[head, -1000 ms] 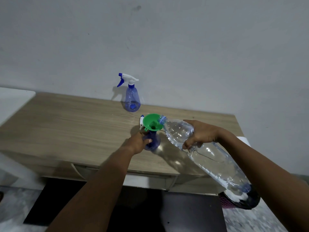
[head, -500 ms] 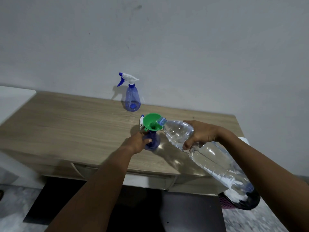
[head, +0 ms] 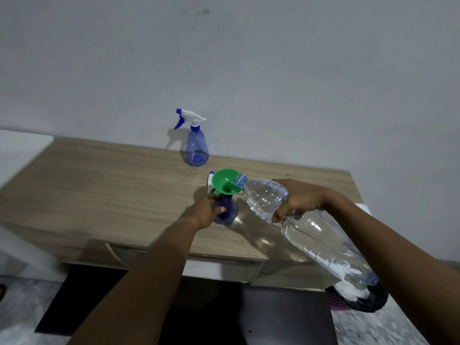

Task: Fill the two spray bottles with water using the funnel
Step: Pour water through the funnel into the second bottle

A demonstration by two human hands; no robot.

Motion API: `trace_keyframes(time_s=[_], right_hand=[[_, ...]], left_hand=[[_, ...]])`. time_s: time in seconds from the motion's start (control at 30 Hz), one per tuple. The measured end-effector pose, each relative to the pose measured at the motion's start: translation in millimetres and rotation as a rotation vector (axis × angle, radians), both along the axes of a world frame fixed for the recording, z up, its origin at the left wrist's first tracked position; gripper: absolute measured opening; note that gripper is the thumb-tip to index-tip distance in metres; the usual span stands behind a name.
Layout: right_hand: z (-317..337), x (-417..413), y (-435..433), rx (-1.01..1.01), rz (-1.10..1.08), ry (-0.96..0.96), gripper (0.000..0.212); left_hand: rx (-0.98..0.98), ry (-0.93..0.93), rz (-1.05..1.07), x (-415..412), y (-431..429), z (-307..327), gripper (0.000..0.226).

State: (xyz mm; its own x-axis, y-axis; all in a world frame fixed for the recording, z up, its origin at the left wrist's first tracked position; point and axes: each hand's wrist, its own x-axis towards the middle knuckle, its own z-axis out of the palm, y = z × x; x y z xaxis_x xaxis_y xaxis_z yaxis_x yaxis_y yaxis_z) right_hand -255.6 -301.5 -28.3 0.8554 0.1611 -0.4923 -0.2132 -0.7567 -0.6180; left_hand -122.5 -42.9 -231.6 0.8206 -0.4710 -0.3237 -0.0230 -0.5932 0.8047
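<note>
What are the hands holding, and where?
The left hand grips the near spray bottle around its body. The right hand grips the big water bottle near its shoulder.

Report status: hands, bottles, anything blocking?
Left hand steadying near spray bottle. Right hand tipping water bottle into funnel. Nothing blocking.
</note>
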Motion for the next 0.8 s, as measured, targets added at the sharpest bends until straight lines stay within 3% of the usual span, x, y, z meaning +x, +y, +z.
trace_keyframes(time_s=[0.8], right_hand=[[-1,2,-2,0.013,-0.001,0.018,0.072]], left_hand=[[0.002,0.009,-0.001,-6,-1,12,0.059]])
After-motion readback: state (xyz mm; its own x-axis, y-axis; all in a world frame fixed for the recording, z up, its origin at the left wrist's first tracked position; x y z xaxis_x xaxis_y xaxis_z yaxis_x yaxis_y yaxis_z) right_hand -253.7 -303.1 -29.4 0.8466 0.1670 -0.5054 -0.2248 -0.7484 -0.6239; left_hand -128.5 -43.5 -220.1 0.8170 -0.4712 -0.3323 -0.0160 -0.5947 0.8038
